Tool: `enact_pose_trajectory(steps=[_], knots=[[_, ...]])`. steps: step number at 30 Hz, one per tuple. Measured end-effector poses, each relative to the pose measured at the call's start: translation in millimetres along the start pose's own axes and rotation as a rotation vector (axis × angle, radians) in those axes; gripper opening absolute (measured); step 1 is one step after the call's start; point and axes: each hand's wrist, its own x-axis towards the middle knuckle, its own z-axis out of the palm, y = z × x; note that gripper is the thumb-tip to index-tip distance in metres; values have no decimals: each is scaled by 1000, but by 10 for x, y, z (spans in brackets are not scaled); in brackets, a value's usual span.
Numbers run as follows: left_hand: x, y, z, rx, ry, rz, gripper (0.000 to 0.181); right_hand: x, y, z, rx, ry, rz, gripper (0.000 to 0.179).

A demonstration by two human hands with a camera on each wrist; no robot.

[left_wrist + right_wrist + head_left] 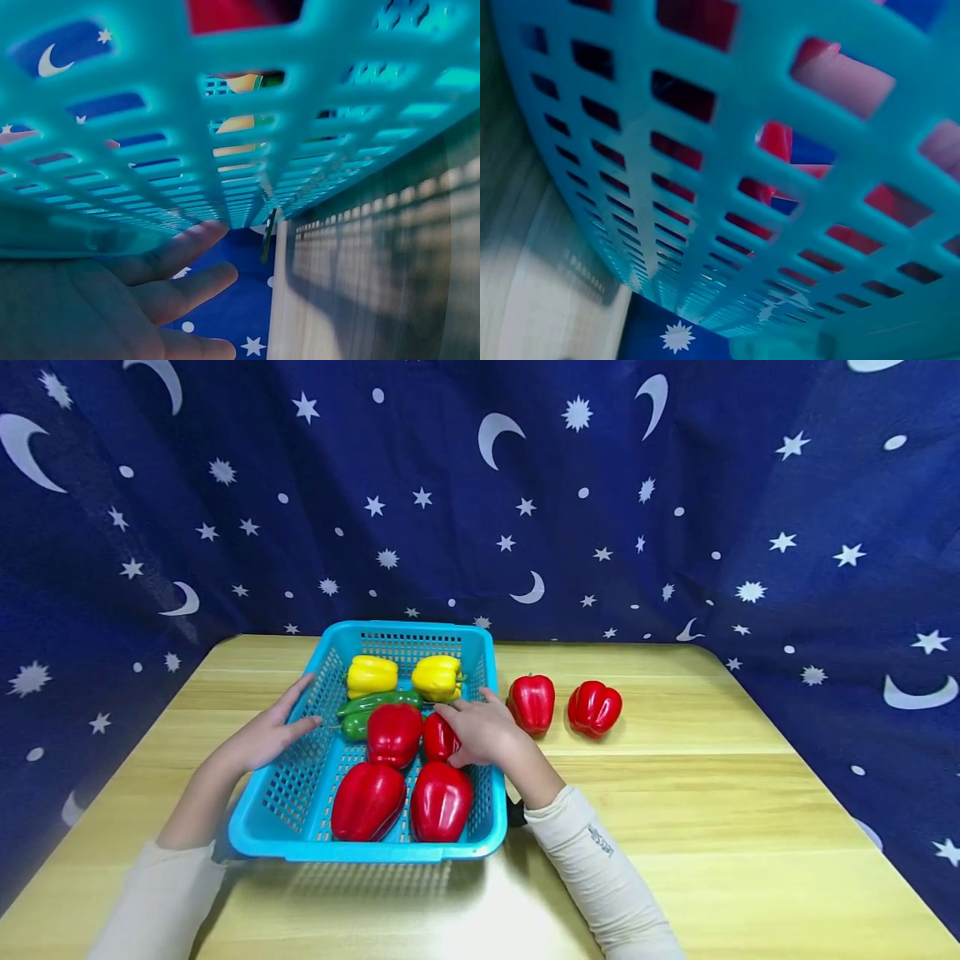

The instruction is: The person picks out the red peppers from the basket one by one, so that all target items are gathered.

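Note:
A blue plastic basket [296,852] stands on the table, holding bell peppers. My left hand [272,733] rests at its left rim, thumb over the rim and fingers along the outside. In the left wrist view those fingers [191,289] are straight and spread beside the perforated wall. My right hand [483,727] reaches over the right rim and grips a red bell pepper [438,739], partly hidden by the hand. Around it lie other red peppers [394,733], [367,802], [441,802]. The right wrist view shows red peppers and part of the hand through the basket's holes.
At the basket's back are two yellow bell peppers [372,676], [437,677], with green peppers [378,703] in front of them. Two more red bell peppers [532,703], [594,708] lie on the wooden table [697,827] right of the basket. A blue star-patterned cloth [450,552] hangs behind.

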Motion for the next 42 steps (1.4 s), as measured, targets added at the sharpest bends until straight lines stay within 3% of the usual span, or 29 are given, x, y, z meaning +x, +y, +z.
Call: enact_pose_trajectory(steps=[21,31,38,42], knots=[[-33,20,9,-3,6,-25,71,-21,33,-3,10,21,-42,77],[-14,31,24,-8,-5,-27,71,-53,76,8,80,69,-67,79],[-13,37,23,0,-7,-6,72,-76,127,-18,155,202,-83,59],[-22,35,21,-4,-7,1,72,-85,133,-16,172,164,-82,65]])
